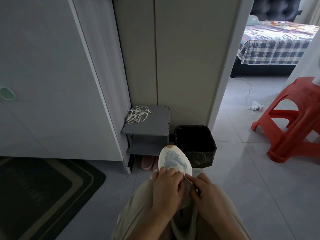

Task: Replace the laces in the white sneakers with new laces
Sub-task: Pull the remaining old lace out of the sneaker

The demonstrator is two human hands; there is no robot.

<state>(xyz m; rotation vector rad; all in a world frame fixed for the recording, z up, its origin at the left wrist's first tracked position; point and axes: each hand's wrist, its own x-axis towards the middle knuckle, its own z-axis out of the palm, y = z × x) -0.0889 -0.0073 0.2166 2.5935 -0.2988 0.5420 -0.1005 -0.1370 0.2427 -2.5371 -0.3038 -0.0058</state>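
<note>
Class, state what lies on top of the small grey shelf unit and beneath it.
On top, a tangle of flat white laces. Beneath, pink slippers, partly covered by the white sneaker.

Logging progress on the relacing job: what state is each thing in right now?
sneaker: on the lap, toe pointing away, held by both hands.
left hand: grips the sneaker.
right hand: pinches the sneaker's upper.
laces: loose tangle on the grey shelf.
bin: open, lined with a dark bag.
stool: upright.
</note>
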